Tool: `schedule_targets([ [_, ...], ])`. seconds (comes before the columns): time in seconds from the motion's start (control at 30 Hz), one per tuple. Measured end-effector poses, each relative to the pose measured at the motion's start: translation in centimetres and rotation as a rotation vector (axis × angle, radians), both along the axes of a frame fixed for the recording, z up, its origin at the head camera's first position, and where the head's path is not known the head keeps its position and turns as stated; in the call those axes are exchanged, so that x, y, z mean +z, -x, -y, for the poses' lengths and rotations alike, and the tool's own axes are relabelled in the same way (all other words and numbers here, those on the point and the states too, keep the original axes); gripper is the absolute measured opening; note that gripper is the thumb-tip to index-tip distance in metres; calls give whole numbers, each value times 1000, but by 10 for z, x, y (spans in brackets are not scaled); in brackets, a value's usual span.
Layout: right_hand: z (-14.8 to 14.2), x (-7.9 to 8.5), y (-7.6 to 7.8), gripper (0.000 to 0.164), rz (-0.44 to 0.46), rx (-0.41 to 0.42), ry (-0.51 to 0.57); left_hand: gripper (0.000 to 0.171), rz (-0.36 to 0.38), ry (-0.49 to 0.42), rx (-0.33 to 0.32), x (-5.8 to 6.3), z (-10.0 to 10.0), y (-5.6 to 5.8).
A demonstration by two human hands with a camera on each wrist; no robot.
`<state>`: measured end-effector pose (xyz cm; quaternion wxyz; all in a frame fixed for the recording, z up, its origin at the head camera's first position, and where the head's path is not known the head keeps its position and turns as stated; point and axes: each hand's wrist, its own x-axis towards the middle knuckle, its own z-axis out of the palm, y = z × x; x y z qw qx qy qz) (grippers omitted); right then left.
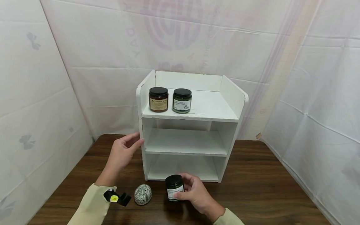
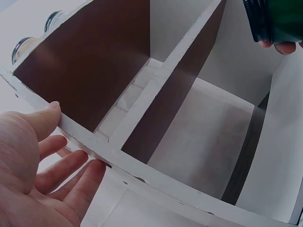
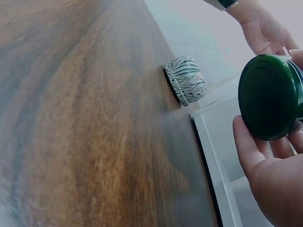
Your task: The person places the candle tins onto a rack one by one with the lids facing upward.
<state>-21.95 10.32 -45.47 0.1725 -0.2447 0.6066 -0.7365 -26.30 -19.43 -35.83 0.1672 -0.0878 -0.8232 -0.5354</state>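
My right hand (image 1: 197,193) grips a green glass candle jar (image 1: 175,192) with a black lid and white label, thumb on its front and fingers round the far side. The jar is upright in front of the bottom shelf, and its green base (image 3: 267,97) shows in the right wrist view, off the table. My left hand (image 1: 122,153) holds the left side panel of a white shelf unit (image 1: 185,118). In the left wrist view the thumb (image 2: 47,118) lies on the panel's front edge and the fingers are at its outer side.
On the top shelf stand a brown candle jar (image 1: 158,99) and another green candle jar (image 1: 182,100), both black-lidded. A rounded, leaf-patterned tin (image 1: 142,194) sits on the dark wooden table (image 1: 261,181) between my forearms. White cloth (image 1: 107,47) hangs behind and at both sides.
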Motion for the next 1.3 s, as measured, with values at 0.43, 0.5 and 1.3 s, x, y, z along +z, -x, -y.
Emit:
schedule_targets([
  [0.43,0,3,2,69,-75,4,-3,55,-1,4,3,1,0,-1],
  [0.5,0,4,2,69,-85,18,14,55,0,7,4,1,0,-1],
  [1.3,-1,3,0,64,-233,35,41,57,4,-6,-1,0,1,0],
])
